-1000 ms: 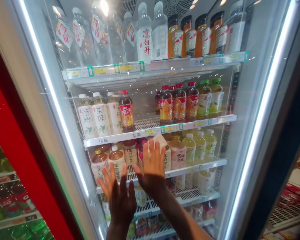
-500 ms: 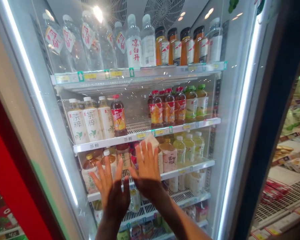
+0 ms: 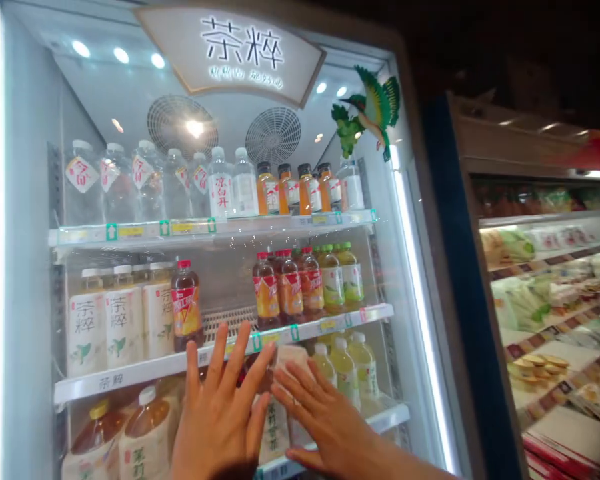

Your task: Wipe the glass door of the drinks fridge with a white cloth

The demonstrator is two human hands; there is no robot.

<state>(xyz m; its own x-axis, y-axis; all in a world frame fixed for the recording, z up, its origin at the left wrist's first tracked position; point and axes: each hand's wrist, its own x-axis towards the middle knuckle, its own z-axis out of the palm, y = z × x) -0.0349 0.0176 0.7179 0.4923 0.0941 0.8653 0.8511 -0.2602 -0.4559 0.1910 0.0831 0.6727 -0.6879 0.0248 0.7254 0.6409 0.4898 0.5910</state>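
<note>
Basically, right hand (image 3: 337,427) is the near one: open, fingers extended up-left, fingertips overlapping the lower part of a pale cloth-like piece (image 3: 291,356). The piece sticks out above them, with no clear long axis; can't tell if it's pinned or just touched. Left hand (image 3: 220,420) is to its left, open, fingers spread upward, seemingly empty; contact with the glass (reflections suggest there is some) can't be confirmed.

Beyond the hands: red-capped bottle (image 3: 186,307), label partly reads 冰红茶. Further left, white-labelled bottles (image 3: 86,327) say 茶粹, same as the shelf strip (image 3: 111,381). Lower-left bottle (image 3: 143,443) starts 茉莉. Top shelf: clear bottle (image 3: 221,190) says 凉白开; diamond label (image 3: 83,175) looks like 今矿. Lit sign (image 3: 240,47): 茶粹, smaller line unreadable.
</note>
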